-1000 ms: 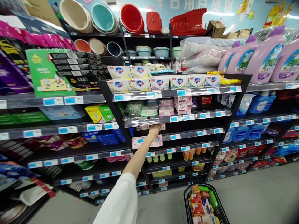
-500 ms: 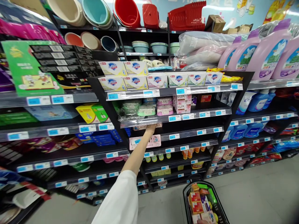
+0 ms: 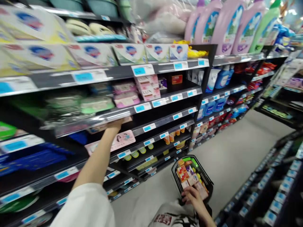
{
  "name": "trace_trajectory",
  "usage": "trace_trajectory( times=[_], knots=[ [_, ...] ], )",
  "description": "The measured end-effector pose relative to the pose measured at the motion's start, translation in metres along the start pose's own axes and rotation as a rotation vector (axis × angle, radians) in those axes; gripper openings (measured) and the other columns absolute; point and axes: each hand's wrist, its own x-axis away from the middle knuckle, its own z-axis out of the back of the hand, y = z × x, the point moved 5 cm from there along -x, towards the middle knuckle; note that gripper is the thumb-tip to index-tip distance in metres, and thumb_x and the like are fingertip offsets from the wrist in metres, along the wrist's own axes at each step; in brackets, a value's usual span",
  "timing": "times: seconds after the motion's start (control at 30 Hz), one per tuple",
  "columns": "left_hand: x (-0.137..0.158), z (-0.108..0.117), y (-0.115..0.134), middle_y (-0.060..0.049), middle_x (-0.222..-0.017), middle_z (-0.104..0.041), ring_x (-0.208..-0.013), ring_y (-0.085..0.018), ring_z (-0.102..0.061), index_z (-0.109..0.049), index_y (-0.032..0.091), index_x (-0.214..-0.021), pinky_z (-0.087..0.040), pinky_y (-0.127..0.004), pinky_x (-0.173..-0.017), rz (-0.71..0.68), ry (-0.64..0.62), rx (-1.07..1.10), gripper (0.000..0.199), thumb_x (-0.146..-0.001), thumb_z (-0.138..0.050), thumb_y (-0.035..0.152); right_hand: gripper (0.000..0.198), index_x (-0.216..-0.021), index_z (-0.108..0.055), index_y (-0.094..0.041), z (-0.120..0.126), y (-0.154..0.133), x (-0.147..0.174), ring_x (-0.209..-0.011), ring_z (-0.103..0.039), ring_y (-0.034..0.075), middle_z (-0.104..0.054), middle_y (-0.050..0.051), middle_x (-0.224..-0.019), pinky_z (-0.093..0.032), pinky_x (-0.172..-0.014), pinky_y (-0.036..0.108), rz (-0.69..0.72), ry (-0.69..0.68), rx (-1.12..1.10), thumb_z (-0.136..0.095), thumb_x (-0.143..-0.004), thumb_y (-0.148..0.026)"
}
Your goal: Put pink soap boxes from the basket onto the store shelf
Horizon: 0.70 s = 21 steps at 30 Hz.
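My left hand reaches in under a shelf, beside small pale pink boxes. The shelf edge hides its fingers, so I cannot see whether they grip a box. A pink printed sign hangs on the shelf front just below that wrist. My right hand is over the near end of a black shopping basket, its fingers apart and touching or just above pale pink boxes. Red and orange boxes and yellow round items lie in the basket too.
Soap boxes line the shelf above, with plastic-covered soap dishes and LUX boxes below them. Purple detergent bottles stand farther along. Another shelf unit borders the aisle floor on the right.
The view has swung right and moved closer to the shelves. My left hand remains under the same shelf. My right hand, barely visible before, now shows fully over the basket.
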Motion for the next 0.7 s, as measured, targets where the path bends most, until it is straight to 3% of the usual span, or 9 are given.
trace_trajectory(
  times=[0.1,0.23,0.33,0.43,0.53,0.6,0.63,0.7],
  knots=[
    [0.001,-0.007,-0.003,-0.023,-0.157,-0.052,-0.155,-0.032,-0.034,-0.046,-0.004,-0.148,-0.029,-0.060,-0.125,-0.027,-0.032,-0.041,0.054,-0.094,-0.046,-0.004,0.047,-0.093,-0.068,-0.021,0.003,0.002,0.002,-0.070,-0.074,0.022,-0.080,0.007,-0.090,-0.050,-0.065,0.031,-0.009,0.002,0.039,-0.077,-0.071,-0.060],
    [0.000,-0.008,-0.001,-0.025,-0.164,-0.041,-0.158,-0.035,-0.025,-0.038,-0.004,-0.153,-0.029,-0.063,-0.123,-0.039,-0.042,-0.111,0.057,-0.096,-0.039,0.001,0.047,-0.096,-0.066,-0.021,0.008,0.020,0.000,-0.070,-0.073,0.021,-0.079,0.006,-0.092,-0.047,-0.063,0.030,-0.080,-0.030,0.126,-0.074,-0.068,-0.057],
    [0.000,0.002,0.003,-0.024,-0.170,-0.031,-0.158,-0.037,-0.026,-0.031,0.002,-0.160,-0.032,-0.062,-0.122,-0.022,-0.081,-0.158,0.071,-0.090,-0.045,0.007,0.038,-0.093,-0.067,-0.021,0.016,0.037,-0.002,-0.068,-0.072,0.020,-0.078,0.004,-0.089,-0.045,-0.060,0.028,-0.149,-0.024,0.156,-0.074,-0.066,-0.047],
    [0.016,0.019,0.005,-0.013,-0.173,-0.031,-0.157,-0.038,-0.027,-0.036,0.011,-0.161,-0.029,-0.061,-0.123,0.040,-0.071,-0.057,0.074,-0.087,-0.045,0.016,0.024,-0.085,-0.067,-0.020,0.032,0.055,-0.002,-0.064,-0.070,0.020,-0.075,0.003,-0.078,-0.044,-0.057,0.028,-0.219,0.023,0.149,-0.074,-0.068,-0.035],
    [0.069,0.019,0.018,0.002,-0.171,-0.038,-0.160,-0.035,-0.024,-0.038,0.030,-0.162,-0.030,-0.061,-0.124,0.090,0.058,0.136,0.070,-0.092,-0.040,0.032,0.010,-0.083,-0.064,-0.019,0.056,0.071,0.000,-0.062,-0.069,0.019,-0.069,0.000,-0.070,-0.044,-0.058,0.029,-0.285,0.131,0.128,-0.068,-0.078,-0.028],
    [0.128,-0.003,0.044,0.008,-0.173,-0.033,-0.163,-0.033,-0.014,-0.028,0.038,-0.166,-0.024,-0.065,-0.127,0.089,0.097,0.243,0.074,-0.093,-0.038,0.039,0.005,-0.086,-0.062,-0.019,0.073,0.079,0.002,-0.062,-0.068,0.016,-0.068,-0.001,-0.071,-0.047,-0.059,0.028,-0.328,0.219,0.112,-0.064,-0.086,-0.024],
    [0.163,-0.023,0.066,0.010,-0.174,-0.029,-0.164,-0.030,-0.013,-0.023,0.041,-0.167,-0.019,-0.063,-0.130,0.060,0.050,0.320,0.075,-0.093,-0.037,0.042,0.005,-0.088,-0.062,-0.018,0.081,0.082,0.003,-0.062,-0.067,0.015,-0.068,-0.001,-0.074,-0.049,-0.059,0.027,-0.350,0.259,0.106,-0.063,-0.089,-0.023],
    [0.242,-0.082,0.123,0.011,-0.174,-0.029,-0.164,-0.021,-0.012,-0.013,0.044,-0.168,-0.013,-0.048,-0.134,-0.018,-0.362,0.390,0.079,-0.092,-0.033,0.044,0.009,-0.093,-0.063,-0.016,0.094,0.085,0.005,-0.063,-0.066,0.013,-0.069,0.000,-0.081,-0.053,-0.060,0.027,-0.388,0.330,0.103,-0.062,-0.096,-0.025]
  ],
)
